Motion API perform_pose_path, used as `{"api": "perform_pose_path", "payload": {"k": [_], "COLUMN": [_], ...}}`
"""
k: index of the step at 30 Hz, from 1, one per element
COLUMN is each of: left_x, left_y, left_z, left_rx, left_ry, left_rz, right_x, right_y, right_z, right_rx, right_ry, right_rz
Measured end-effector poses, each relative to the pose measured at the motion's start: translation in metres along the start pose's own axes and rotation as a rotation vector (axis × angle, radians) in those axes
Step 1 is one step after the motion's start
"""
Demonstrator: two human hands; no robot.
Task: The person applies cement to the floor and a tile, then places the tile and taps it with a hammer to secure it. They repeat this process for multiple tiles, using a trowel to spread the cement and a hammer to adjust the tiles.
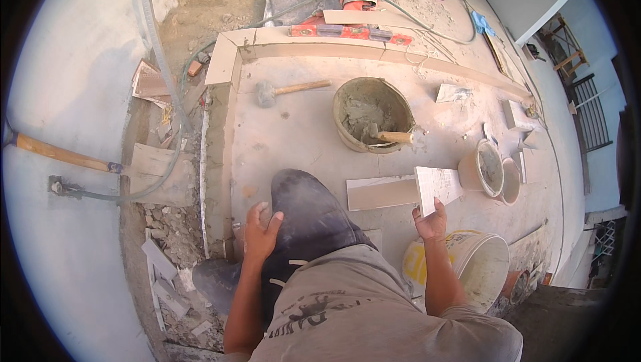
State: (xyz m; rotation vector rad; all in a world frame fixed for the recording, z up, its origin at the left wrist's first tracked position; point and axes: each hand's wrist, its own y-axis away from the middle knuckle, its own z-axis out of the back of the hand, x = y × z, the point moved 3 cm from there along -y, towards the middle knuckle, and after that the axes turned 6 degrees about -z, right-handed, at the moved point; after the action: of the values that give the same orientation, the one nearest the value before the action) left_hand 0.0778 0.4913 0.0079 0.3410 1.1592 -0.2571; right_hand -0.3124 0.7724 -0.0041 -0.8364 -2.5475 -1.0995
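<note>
My right hand (431,222) grips the lower edge of a cut tile piece (435,185), its pale ribbed underside turned up. A longer beige tile strip (380,194) lies on the floor just left of it. Beside my bent knee, my left hand (262,232) is raised with thumb and fingers apart, holding nothing. Near that hand runs a low curb (217,155) topped with grey mortar. Ahead of me stands a mortar bucket (372,111); a wooden-handled tool (394,136) rests in it, its head partly buried. A mallet (267,93) lies on the floor to the left.
Two small pails (482,169) stand at the right, with a large white bucket (491,268) by my right forearm. A red spirit level (350,33) sits on the tiled far curb (314,48). A green hose (160,178) crosses the left side near rubble (177,228) and tile scraps (160,258).
</note>
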Motion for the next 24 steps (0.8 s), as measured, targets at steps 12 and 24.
{"api": "perform_pose_path", "payload": {"k": [12, 24], "left_x": [-0.141, -0.218], "left_y": [0.027, 0.007], "left_z": [-0.07, -0.053], "left_rx": [0.515, -0.337], "left_ry": [-0.1, 0.011], "left_rz": [-0.321, -0.464], "right_x": [0.022, -0.186], "right_y": [0.114, 0.208], "right_z": [-0.197, -0.306], "right_rx": [0.353, 0.982], "right_ry": [-0.076, 0.573], "right_rz": [0.253, -0.29]}}
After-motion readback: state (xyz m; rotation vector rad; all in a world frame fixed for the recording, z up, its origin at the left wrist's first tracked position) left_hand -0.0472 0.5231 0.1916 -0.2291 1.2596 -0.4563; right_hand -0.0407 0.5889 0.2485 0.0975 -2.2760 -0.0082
